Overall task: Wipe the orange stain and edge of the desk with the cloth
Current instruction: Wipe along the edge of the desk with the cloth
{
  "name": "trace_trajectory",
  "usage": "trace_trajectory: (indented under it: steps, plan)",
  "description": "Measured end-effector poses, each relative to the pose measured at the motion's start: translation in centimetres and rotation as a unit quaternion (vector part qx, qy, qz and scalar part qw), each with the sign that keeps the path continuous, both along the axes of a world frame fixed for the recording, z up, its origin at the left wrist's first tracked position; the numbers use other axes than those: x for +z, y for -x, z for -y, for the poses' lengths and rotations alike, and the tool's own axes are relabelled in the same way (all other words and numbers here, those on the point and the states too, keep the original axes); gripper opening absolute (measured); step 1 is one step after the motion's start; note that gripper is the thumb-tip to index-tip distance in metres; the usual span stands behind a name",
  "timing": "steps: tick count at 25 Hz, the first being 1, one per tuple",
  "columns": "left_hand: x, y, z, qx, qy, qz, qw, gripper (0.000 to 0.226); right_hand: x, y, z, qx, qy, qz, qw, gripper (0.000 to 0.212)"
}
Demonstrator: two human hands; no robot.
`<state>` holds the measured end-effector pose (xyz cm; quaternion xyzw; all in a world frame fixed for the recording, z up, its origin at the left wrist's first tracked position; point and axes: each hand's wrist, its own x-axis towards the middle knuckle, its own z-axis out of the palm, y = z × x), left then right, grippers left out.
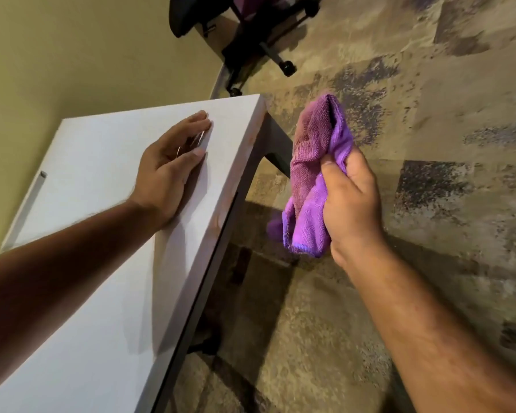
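A white desk point(96, 162) runs from the lower left toward the middle of the view. Faint orange smears show along its right edge point(221, 216). My left hand point(169, 165) lies flat on the desktop near that edge, fingers spread and holding nothing. My right hand point(352, 201) hangs in the air to the right of the desk, over the floor, gripping a bunched purple cloth point(316, 174). The cloth's inner face is tinted reddish orange. The cloth does not touch the desk.
A dark desk leg point(276, 144) angles down below the far corner. A black office chair point(251, 34) on castors stands at the top by the pale wall point(72, 55). Patterned carpet point(429, 114) covers the floor on the right. A slot point(33, 192) runs along the desk's left side.
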<state>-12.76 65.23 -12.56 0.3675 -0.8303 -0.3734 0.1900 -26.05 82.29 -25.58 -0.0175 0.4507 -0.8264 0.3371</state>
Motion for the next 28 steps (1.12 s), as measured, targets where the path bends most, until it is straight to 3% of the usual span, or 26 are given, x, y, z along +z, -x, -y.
trace_trajectory:
  steps: [5,8,14,20,28]
  plan:
    - [0.1,0.0,0.1,0.010,0.016,0.033,0.999,0.044,2.0,0.4,4.2,-0.048,-0.098,-0.091,0.990,0.040]
    - [-0.2,-0.2,0.4,0.010,0.023,0.029,0.999,0.045,4.3,1.4,7.0,-0.041,-0.095,-0.117,0.988,0.059]
    - [-0.5,0.1,0.4,0.002,-0.006,-0.003,1.000,0.048,6.1,-1.6,6.8,-0.034,-0.146,-0.292,0.944,0.067]
    - [-0.6,0.5,0.3,-0.007,-0.009,-0.005,1.000,0.059,6.3,-8.1,2.8,-0.038,-0.153,-0.322,0.933,0.064]
    - [-0.4,0.5,-0.4,0.017,-0.006,-0.015,1.000,0.055,5.1,-19.3,-4.1,0.054,-0.130,-0.348,0.927,0.055]
